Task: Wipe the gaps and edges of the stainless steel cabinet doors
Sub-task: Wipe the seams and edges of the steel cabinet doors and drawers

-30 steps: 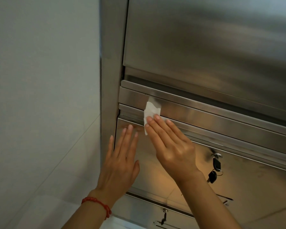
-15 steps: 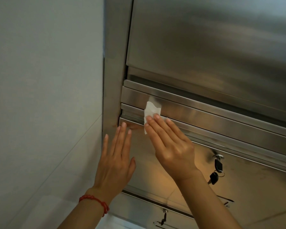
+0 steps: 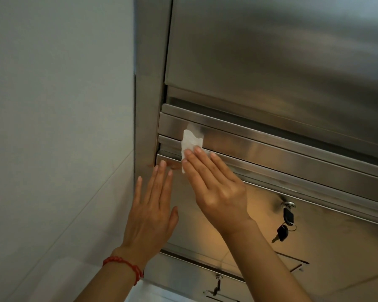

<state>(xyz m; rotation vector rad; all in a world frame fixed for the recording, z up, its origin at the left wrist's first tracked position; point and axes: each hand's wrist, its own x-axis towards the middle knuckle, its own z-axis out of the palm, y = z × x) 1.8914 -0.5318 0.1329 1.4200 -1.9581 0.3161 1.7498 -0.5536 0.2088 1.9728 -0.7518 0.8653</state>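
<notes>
Both hands are lying flat: my right hand (image 3: 214, 188) is pressing the tissue (image 3: 191, 142) at 12 o'clock, left hand (image 3: 152, 212) holding nothing; the tissue is risking tearing in the gap (image 3: 271, 165).

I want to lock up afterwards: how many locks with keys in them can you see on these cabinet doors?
2: one lock right of the right hand, black keys dangling; another lock on the door below. Others may be out of view.

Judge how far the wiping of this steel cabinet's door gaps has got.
Done: nothing can be confirmed. In hand: the right hand presses a white paper wipe onto the horizontal steel ledge near its left end; the left hand lies flat beside it. Left: the ledge rightward.
</notes>
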